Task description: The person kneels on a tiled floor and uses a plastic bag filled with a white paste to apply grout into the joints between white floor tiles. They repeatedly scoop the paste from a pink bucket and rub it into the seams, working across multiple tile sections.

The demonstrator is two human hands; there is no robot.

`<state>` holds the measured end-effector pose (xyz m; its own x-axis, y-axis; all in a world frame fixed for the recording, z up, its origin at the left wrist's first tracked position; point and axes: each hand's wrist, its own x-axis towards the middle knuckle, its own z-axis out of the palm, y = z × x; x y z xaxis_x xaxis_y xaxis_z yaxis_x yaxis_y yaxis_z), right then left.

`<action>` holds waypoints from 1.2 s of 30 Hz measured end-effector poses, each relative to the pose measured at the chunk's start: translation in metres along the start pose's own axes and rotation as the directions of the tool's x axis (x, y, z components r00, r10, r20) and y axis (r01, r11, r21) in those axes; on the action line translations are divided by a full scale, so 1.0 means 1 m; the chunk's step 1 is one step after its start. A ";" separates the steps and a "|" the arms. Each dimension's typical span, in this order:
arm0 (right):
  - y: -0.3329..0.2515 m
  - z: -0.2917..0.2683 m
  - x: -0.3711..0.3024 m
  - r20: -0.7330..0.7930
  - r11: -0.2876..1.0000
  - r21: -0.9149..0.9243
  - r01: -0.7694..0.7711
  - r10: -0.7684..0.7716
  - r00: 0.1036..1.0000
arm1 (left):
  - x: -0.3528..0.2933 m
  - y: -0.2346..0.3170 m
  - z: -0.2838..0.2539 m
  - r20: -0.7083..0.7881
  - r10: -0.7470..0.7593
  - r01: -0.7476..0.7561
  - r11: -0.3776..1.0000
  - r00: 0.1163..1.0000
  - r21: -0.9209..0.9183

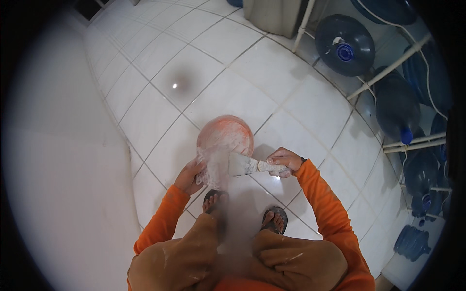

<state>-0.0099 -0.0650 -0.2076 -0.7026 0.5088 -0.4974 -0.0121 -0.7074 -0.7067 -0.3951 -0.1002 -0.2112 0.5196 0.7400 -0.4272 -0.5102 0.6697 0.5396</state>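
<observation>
While blue water jugs [344,44] crowd the rack, left hand [190,174] grips the bucket [224,136], right hand [284,161] clamps a putty knife [247,165].

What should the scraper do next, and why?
Probably wipe the scraper on the bucket rim. The right hand holds it just beside the bucket, its blade looks caked white, and the left hand steadies the bucket's edge.

Left hand [190,174] fingers behind powder-blurred bowl [224,138] rim.
</observation>
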 end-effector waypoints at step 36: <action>0.063 0.088 0.015 -0.756 0.565 0.273 0.779 -0.375 0.537 | 0.051 -0.012 0.057 0.215 0.424 -0.252 0.031 0.880 0.967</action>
<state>-0.0834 -0.1448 -0.2153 0.1648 0.9092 -0.3824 -0.7483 -0.1373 -0.6490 -0.3230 -0.0741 -0.1983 0.3887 0.9213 0.0091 0.5162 -0.2259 0.8261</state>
